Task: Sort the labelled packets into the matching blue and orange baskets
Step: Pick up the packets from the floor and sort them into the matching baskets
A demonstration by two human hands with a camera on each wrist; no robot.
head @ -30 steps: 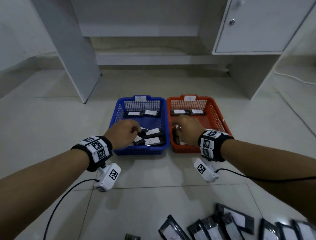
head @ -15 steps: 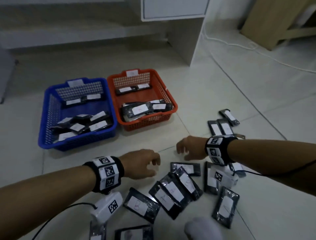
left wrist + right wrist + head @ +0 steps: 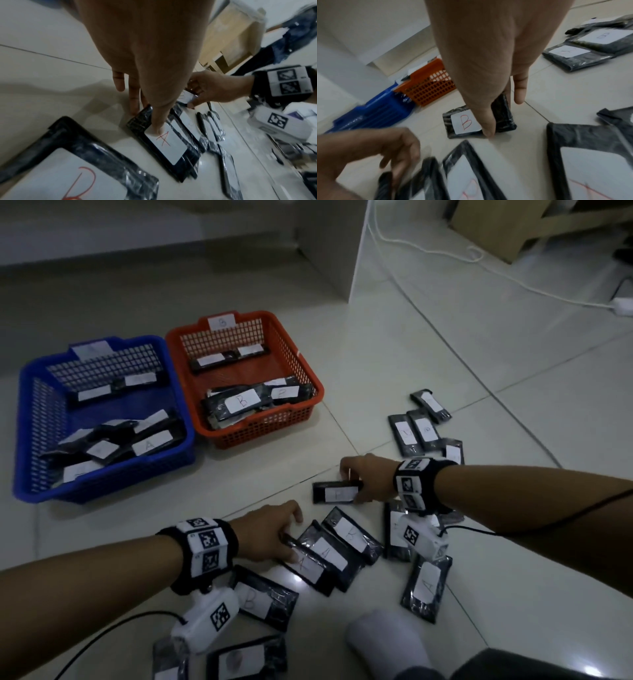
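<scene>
Left hand (image 3: 270, 530): laid on the A packet (image 3: 310, 565) in the floor pile, thumb pressed on its white label, the other fingers (image 3: 133, 97) reaching over the far edge. Looks like a pinch is being set up, though that can't quite be told from the blurry wrist view.

Right hand (image 3: 368, 477): clamped on the B packet (image 3: 337, 493), thumb on the near edge beside the label, fingers curled over the far side. Packet is seen flat on the floor (image 3: 445, 344), or barely off it.

Blue basket (image 3: 24, 440): parked on the floor at far left, a paper tag on its back wall, several labelled packets inside, one marked A.

Orange basket (image 3: 298, 364): set right beside the blue one, touching it, tagged B, with B packets stacked at the front.

Loose packets: scattered over the tiles around both hands, a B one (image 3: 263, 599) near the left wrist, an A one (image 3: 426, 587) below the right wrist.

Extras: white cable (image 3: 513, 278) trailed across the floor at the back.
</scene>
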